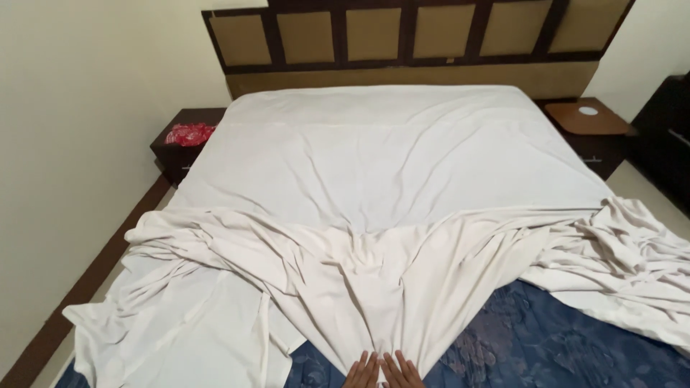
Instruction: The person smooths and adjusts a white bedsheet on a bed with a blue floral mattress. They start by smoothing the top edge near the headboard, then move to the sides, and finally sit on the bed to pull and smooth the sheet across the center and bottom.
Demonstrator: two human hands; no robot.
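Note:
A white sheet [374, 165] covers most of a bed, lying smooth toward the headboard and bunched in folds near the foot. Its lower edge gathers to a point at the bottom centre. There my left hand [362, 372] and my right hand [402, 372] lie side by side on the gathered cloth, fingers pointing up the bed. Only the fingers show; the rest is cut off by the frame edge, so I cannot see whether they grip the cloth. A blue patterned mattress [532, 338] shows bare on both sides of the hands.
A dark wood headboard [402, 36] with tan panels stands at the far end. A dark bedside table [183, 147] on the left carries a red cloth [190, 134]. Another table [586, 118] sits on the right. A cream wall [79, 144] runs close along the left.

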